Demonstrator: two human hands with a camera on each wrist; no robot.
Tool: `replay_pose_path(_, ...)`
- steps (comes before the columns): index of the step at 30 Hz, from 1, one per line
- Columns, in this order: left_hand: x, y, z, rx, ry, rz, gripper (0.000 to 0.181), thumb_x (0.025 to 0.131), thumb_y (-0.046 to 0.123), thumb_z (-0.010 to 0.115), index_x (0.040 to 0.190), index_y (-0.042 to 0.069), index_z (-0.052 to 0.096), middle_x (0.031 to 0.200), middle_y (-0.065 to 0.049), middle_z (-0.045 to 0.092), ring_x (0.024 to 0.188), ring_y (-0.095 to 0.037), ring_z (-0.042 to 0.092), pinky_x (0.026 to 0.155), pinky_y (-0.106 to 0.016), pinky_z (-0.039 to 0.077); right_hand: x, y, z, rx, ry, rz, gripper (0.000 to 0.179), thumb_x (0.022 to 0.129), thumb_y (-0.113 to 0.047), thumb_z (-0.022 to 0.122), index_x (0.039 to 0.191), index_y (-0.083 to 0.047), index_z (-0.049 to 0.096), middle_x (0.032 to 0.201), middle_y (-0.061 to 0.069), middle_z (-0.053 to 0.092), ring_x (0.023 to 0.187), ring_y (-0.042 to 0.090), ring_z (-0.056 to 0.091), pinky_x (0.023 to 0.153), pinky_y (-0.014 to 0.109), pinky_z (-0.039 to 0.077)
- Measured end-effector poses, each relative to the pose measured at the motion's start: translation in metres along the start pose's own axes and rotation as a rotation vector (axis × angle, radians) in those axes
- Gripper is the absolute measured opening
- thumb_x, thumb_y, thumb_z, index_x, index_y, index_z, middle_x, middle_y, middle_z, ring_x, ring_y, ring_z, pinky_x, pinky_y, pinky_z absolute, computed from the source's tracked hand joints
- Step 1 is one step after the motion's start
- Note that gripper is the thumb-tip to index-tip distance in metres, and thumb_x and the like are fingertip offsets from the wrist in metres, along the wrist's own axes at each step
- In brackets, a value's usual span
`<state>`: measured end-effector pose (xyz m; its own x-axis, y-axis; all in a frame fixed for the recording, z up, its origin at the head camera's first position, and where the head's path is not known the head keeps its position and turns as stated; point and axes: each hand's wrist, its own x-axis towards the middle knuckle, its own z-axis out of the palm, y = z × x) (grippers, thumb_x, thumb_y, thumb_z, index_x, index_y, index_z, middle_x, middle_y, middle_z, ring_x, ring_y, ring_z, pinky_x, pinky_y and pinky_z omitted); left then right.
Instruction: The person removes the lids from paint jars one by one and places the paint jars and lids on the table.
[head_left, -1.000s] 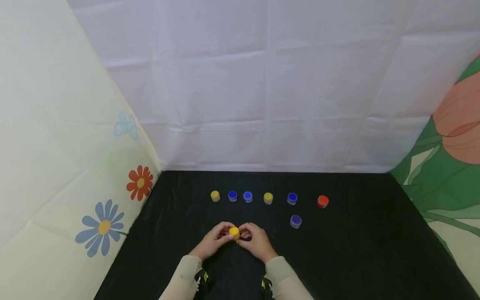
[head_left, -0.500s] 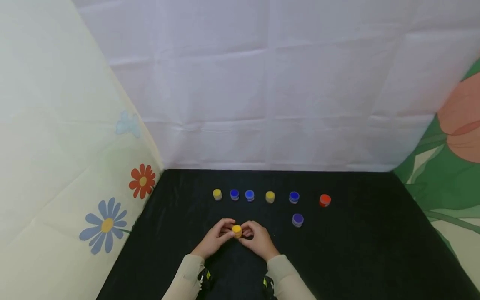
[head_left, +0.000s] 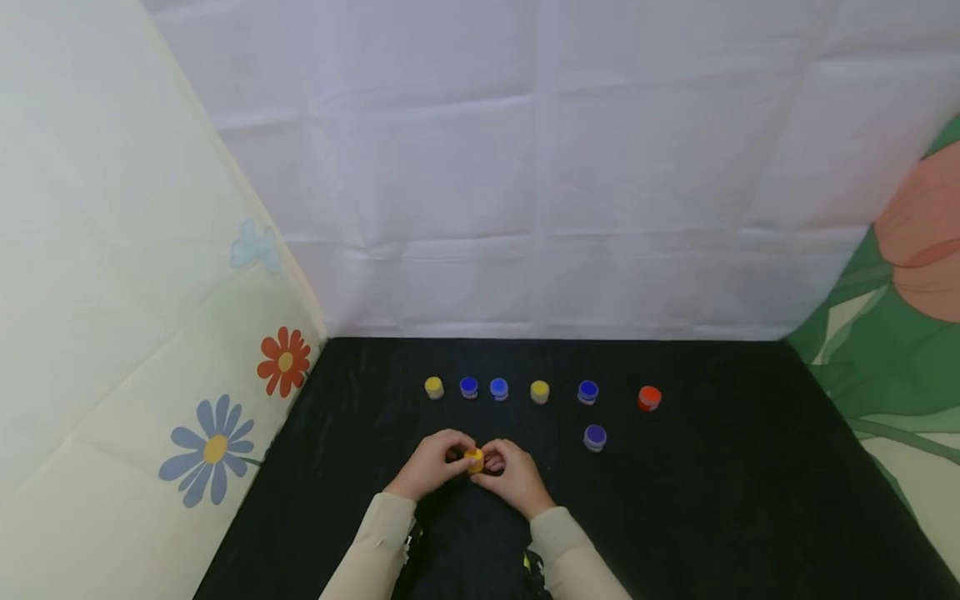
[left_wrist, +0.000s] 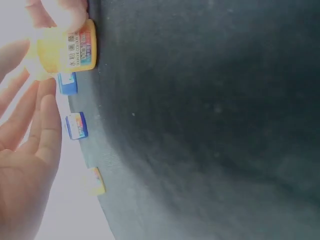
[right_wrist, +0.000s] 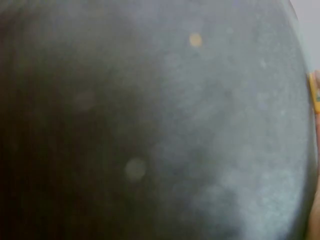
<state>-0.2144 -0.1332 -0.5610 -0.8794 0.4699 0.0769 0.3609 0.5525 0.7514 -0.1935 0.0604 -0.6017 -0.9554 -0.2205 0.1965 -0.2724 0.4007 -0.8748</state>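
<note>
A small yellow paint jar [head_left: 475,460] with a printed label is between my two hands, low over the black cloth. My left hand [head_left: 433,465] has its thumb and fingers around the lid, partly covering it in the head view. My right hand [head_left: 516,481] holds the jar's body from the other side. In the left wrist view, the jar [left_wrist: 80,47] lies sideways in the picture, its label facing the camera, with right-hand fingertips [left_wrist: 70,14] on its body and left-hand fingers [left_wrist: 47,115] by the lid. The right wrist view catches only a sliver of the jar [right_wrist: 314,92].
Farther back stands a row of paint jars: a yellow jar [head_left: 434,388], several blue ones such as the blue jar [head_left: 468,387], another yellow jar [head_left: 539,392] and a red jar [head_left: 649,398]. A purple-blue jar [head_left: 595,437] stands nearer, right of my right hand. White cloth [head_left: 525,208] hangs behind.
My left hand has shifted slightly up and right, its fingers now coming over the jar's lid. The right hand keeps its hold; the jars in the row stay put.
</note>
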Motion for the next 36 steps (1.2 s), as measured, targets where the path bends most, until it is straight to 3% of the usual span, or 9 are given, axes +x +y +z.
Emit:
replay_pose_path(4, 0.001, 0.002, -0.001, 0.024, -0.021, 0.002, 0.008, 0.094, 0.018, 0.074, 0.101, 0.015, 0.073, 0.1, 0.002, 0.071, 0.082, -0.007, 0.06, 0.075, -0.026, 0.053, 0.0, 0.0, 0.003, -0.009, 0.008, 0.002, 0.029, 0.077, -0.014, 0.088, 0.098, -0.009, 0.068, 0.091, -0.002, 0.061, 0.078, 0.007, 0.063, 0.073, 0.025, 0.055)
replay_pose_path(8, 0.001, 0.001, 0.0, -0.005, -0.001, 0.001, 0.006, 0.094, 0.017, 0.074, 0.099, 0.015, 0.072, 0.097, 0.003, 0.07, 0.081, -0.006, 0.06, 0.074, -0.026, 0.053, 0.0, -0.002, 0.004, -0.018, 0.014, 0.007, 0.028, 0.078, -0.015, 0.088, 0.097, -0.009, 0.069, 0.09, -0.001, 0.061, 0.078, 0.008, 0.063, 0.073, 0.025, 0.055)
replay_pose_path(12, -0.002, 0.001, 0.002, -0.087, 0.082, -0.037, 0.01, 0.095, 0.018, 0.073, 0.103, 0.014, 0.07, 0.1, 0.001, 0.07, 0.087, -0.011, 0.063, 0.075, -0.027, 0.053, 0.0, -0.003, 0.003, -0.021, 0.0, 0.015, 0.028, 0.08, -0.016, 0.087, 0.099, -0.008, 0.068, 0.092, 0.0, 0.061, 0.079, 0.01, 0.063, 0.074, 0.025, 0.055)
replay_pose_path(18, -0.01, -0.001, 0.007, -0.221, 0.218, -0.12, 0.03, 0.099, 0.021, 0.068, 0.125, 0.006, 0.068, 0.112, -0.008, 0.066, 0.095, -0.02, 0.065, 0.082, -0.031, 0.053, -0.001, -0.003, 0.003, -0.033, 0.012, 0.031, 0.029, 0.08, -0.018, 0.087, 0.099, -0.007, 0.067, 0.091, 0.001, 0.061, 0.079, 0.011, 0.063, 0.074, 0.026, 0.056)
replay_pose_path(24, -0.02, -0.005, 0.015, -0.369, 0.32, -0.229, 0.025, 0.101, 0.017, 0.064, 0.122, 0.003, 0.069, 0.109, -0.011, 0.069, 0.088, -0.017, 0.065, 0.076, -0.026, 0.053, -0.003, -0.002, 0.008, -0.065, 0.05, 0.028, 0.029, 0.08, -0.015, 0.087, 0.1, -0.007, 0.067, 0.092, 0.0, 0.06, 0.078, 0.01, 0.059, 0.074, 0.025, 0.055)
replay_pose_path(27, -0.024, 0.003, 0.014, -0.421, 0.344, -0.238, 0.023, 0.101, 0.009, 0.063, 0.121, -0.004, 0.066, 0.106, -0.015, 0.069, 0.089, -0.022, 0.066, 0.076, -0.024, 0.053, -0.004, -0.004, 0.01, -0.085, 0.065, 0.024, 0.029, 0.08, -0.013, 0.087, 0.1, -0.007, 0.067, 0.092, 0.001, 0.059, 0.077, 0.009, 0.056, 0.073, 0.025, 0.054)
replay_pose_path(32, -0.033, 0.031, 0.008, -0.44, 0.358, -0.214, 0.022, 0.097, 0.002, 0.065, 0.115, -0.009, 0.06, 0.106, -0.02, 0.069, 0.094, -0.029, 0.069, 0.081, -0.025, 0.055, 0.004, -0.01, 0.01, -0.11, 0.081, -0.001, 0.029, 0.08, -0.008, 0.085, 0.101, -0.005, 0.065, 0.092, 0.002, 0.057, 0.076, 0.011, 0.053, 0.071, 0.025, 0.052)
replay_pose_path(36, -0.034, 0.018, 0.021, -0.481, 0.378, -0.233, 0.02, 0.095, 0.003, 0.069, 0.11, -0.004, 0.057, 0.107, -0.017, 0.069, 0.095, -0.027, 0.07, 0.08, -0.024, 0.055, 0.013, -0.011, 0.008, -0.152, 0.124, -0.018, 0.029, 0.08, -0.006, 0.084, 0.1, -0.004, 0.064, 0.09, 0.003, 0.056, 0.075, 0.012, 0.053, 0.07, 0.026, 0.052)
